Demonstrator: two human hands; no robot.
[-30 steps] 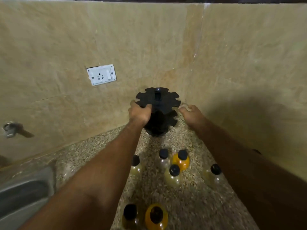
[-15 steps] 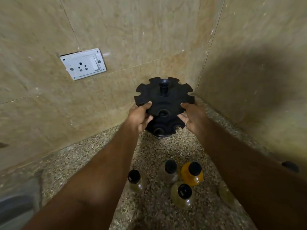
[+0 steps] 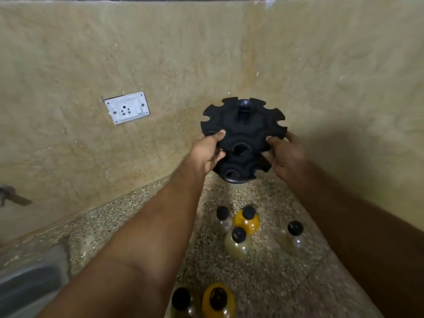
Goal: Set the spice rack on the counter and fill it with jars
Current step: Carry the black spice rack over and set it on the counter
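Gripping black spice rack [image 3: 243, 136] by upper tier rim: left hand [image 3: 207, 154] one side, right hand [image 3: 283, 157] opposite, jars [image 3: 246, 220] below

My left hand [image 3: 207, 154] and right hand [image 3: 284, 157] cover the sides of the spice rack [image 3: 243, 127]. Most of my fingers are hidden behind it, and I cannot tell whether its base meets the counter [image 3: 263, 283]. The bottom edge cuts off a dark-capped jar [image 3: 183, 304] and an orange jar [image 3: 218, 301]. At lower left the sink [image 3: 29, 283] is blurred and cropped, and the tap [image 3: 9, 196] is cropped at the left edge.
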